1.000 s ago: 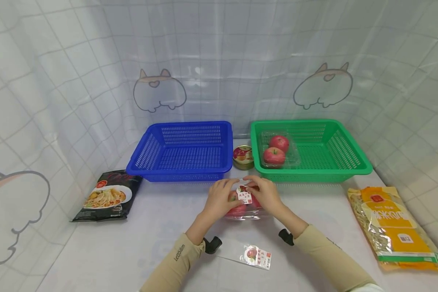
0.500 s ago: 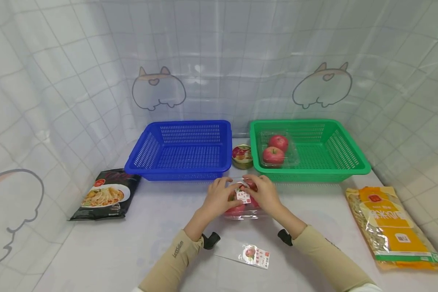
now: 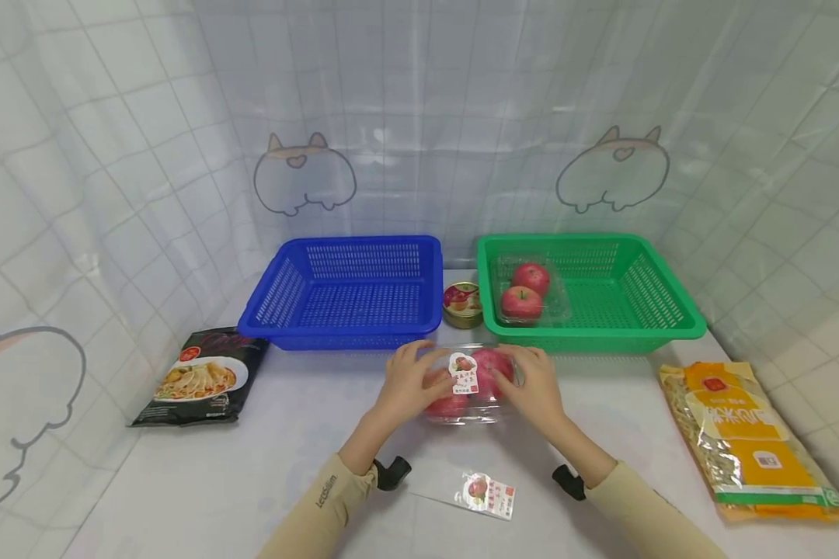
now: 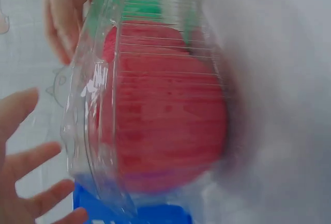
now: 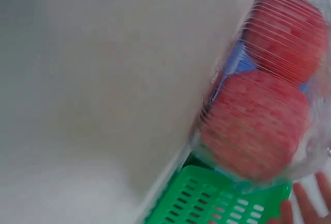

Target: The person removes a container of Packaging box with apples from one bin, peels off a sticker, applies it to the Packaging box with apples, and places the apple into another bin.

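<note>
nearest, a loose label (image 3: 485,494) lies flat on the table (image 3: 252,473). just past it the left hand (image 3: 405,382) and right hand (image 3: 537,386) grasp the two ends of a clear box of apples (image 3: 470,383), fingers curled round its sides; it sits on the table just before the baskets, a sticker on its lid. it looks sealed and labelled but not yet put away, while one box (image 3: 529,289) already lies in the green basket (image 3: 671,326). the blue basket (image 3: 349,299) holds nothing. count: two apple boxes of two apples each, two baskets, one tin (image 3: 462,303) between them, one black packet (image 3: 199,376) left, one yellow packet (image 3: 744,435) right.
</note>
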Demonstrator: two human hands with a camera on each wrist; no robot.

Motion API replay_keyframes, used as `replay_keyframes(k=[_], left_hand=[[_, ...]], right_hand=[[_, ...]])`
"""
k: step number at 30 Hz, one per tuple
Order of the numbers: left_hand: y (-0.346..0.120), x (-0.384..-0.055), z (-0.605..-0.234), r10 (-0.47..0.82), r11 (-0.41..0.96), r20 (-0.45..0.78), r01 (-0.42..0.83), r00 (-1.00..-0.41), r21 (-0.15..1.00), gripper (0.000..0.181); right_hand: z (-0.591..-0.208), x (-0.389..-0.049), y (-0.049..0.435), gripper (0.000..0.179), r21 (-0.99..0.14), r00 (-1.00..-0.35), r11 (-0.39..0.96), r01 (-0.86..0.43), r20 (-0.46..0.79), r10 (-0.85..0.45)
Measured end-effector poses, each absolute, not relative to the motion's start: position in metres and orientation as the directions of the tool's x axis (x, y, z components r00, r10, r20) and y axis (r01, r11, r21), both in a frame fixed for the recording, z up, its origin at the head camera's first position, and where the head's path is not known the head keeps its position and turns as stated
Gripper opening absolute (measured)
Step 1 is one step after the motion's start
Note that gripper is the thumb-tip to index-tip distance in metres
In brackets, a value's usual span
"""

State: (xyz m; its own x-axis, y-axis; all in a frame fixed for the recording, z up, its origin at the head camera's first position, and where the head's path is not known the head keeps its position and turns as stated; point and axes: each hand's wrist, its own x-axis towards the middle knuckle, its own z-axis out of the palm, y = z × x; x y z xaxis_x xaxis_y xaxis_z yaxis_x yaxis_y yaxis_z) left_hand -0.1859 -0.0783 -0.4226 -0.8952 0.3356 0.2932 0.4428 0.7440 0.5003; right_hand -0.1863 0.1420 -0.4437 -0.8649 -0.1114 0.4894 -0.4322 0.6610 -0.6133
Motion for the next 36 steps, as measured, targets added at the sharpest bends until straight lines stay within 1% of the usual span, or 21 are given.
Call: replay_keyframes(k=[2,4,7,9,11,14,16,18,22,27,31,36], left_hand=[[-0.084,-0.180,-0.426,0.252,0.711,0.296,0.384,-0.921,0.590,0.052],[-0.089,-0.174,-0.429,0.178,0.678,0.269,0.316,-0.946,0.664,0.058],[-0.096,-0.169,-0.436,0.102,0.604,0.169,0.196,-0.980,0.772,0.071],[-0.099,-0.167,-0.440,0.090,0.523,0.078,0.114,-0.993,0.845,0.078],[-0.100,-0.165,-0.444,0.099,0.424,-0.032,0.013,-0.995,0.906,0.082],[-0.099,-0.164,-0.447,0.141,0.278,-0.180,-0.136,-0.974,0.951,0.081],[-0.098,-0.165,-0.449,0.165,0.225,-0.243,-0.203,-0.956,0.953,0.078],[-0.097,-0.166,-0.451,0.178,0.190,-0.265,-0.231,-0.948,0.954,0.077],[-0.098,-0.168,-0.454,0.169,0.178,-0.268,-0.238,-0.948,0.955,0.077],[-0.097,-0.168,-0.458,0.181,0.140,-0.268,-0.245,-0.946,0.959,0.076],[-0.097,-0.166,-0.456,0.189,0.093,-0.278,-0.265,-0.942,0.960,0.075],[-0.098,-0.159,-0.452,0.184,0.103,-0.291,-0.276,-0.939,0.956,0.075]], right_hand=[[-0.445,-0.181,0.149,0.040,-0.724,-0.914,0.595,-0.349,0.404,-0.043],[-0.444,-0.177,0.155,0.047,-0.829,-0.963,0.508,-0.235,0.271,-0.003],[-0.445,-0.174,0.162,0.061,-0.928,-0.999,0.370,-0.045,0.040,-0.022],[-0.446,-0.173,0.165,0.069,-0.956,-0.992,0.282,0.074,-0.100,-0.078],[-0.449,-0.174,0.167,0.076,-0.964,-0.967,0.197,0.179,-0.209,-0.145],[-0.449,-0.175,0.168,0.088,-0.952,-0.926,0.068,0.299,-0.306,-0.220],[-0.450,-0.177,0.169,0.094,-0.938,-0.909,0.000,0.348,-0.337,-0.246],[-0.447,-0.177,0.168,0.096,-0.921,-0.896,-0.055,0.385,-0.359,-0.260],[-0.444,-0.180,0.168,0.086,-0.893,-0.877,-0.124,0.432,-0.384,-0.290],[-0.443,-0.180,0.168,0.078,-0.887,-0.869,-0.131,0.444,-0.391,-0.303],[-0.445,-0.180,0.168,0.077,-0.894,-0.872,-0.110,0.434,-0.387,-0.299],[-0.445,-0.175,0.170,0.076,-0.905,-0.877,-0.082,0.417,-0.377,-0.300]])
